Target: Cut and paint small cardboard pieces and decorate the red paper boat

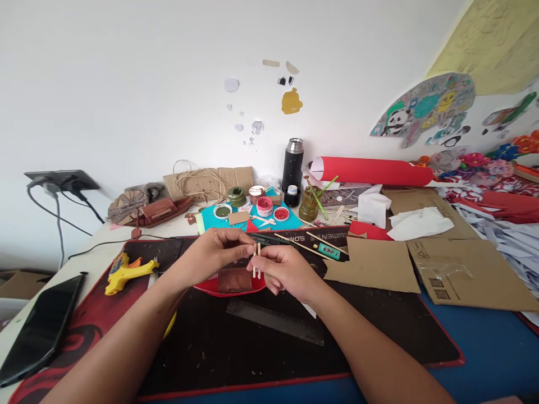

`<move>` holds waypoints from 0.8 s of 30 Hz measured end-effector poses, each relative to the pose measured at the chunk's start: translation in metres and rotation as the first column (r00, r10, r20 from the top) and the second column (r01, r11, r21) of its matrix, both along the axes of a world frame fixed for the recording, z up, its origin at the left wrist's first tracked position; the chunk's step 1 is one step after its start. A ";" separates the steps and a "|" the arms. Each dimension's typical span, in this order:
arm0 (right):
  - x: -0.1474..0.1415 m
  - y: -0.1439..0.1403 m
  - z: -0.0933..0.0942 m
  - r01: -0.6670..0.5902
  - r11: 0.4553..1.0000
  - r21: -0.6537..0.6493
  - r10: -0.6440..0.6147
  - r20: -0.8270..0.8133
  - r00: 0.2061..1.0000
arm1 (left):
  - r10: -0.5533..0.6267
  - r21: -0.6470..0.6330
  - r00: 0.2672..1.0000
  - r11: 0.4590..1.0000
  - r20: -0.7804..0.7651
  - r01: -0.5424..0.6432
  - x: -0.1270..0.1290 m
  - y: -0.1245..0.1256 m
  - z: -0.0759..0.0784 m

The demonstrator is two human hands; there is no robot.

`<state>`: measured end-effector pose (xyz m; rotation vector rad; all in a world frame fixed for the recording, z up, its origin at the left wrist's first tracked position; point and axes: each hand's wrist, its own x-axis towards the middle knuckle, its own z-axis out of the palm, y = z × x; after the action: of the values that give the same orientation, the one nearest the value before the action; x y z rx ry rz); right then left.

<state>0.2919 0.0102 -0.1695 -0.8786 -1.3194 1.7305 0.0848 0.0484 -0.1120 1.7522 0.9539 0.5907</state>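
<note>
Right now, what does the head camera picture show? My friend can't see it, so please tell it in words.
Two bare hands meet over a black mat: the right hand pinches two small pale sticks upright, and the left hand touches their tops. Below lie a brown block and a dark ruler; a yellow glue gun rests to the left.

Both forearms reach forward and converge; the left hand (214,249) and right hand (286,272) meet fingertip to fingertip (fingers pinched, nearly touching).
</note>
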 end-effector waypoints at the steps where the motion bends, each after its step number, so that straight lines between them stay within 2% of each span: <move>1: 0.000 0.000 0.000 -0.008 1.000 -0.008 0.008 -0.003 1.000 | 0.008 -0.002 1.000 1.000 0.005 -0.008 0.001 0.000 0.000; 6: 0.001 0.000 0.000 0.000 1.000 -0.027 0.001 0.009 1.000 | 0.065 -0.020 0.997 0.998 0.040 -0.064 0.006 -0.003 -0.001; 12: 0.002 0.002 -0.004 0.009 1.000 0.013 -0.010 0.035 0.999 | 0.111 -0.085 0.986 0.991 0.126 -0.100 0.011 -0.005 -0.003; 18: 0.002 0.001 -0.005 0.013 0.997 0.075 -0.022 0.117 0.993 | 0.131 -0.102 0.987 0.987 0.097 -0.121 0.012 -0.005 -0.005; 24: 0.002 0.000 -0.003 -0.031 0.998 0.055 0.028 0.066 0.997 | 0.044 -0.183 0.996 0.983 0.080 -0.029 0.004 0.001 -0.005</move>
<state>0.2942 0.0106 -0.1729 -0.8947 -1.4240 1.6914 0.0887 0.0492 -0.1171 1.5397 0.9525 0.5774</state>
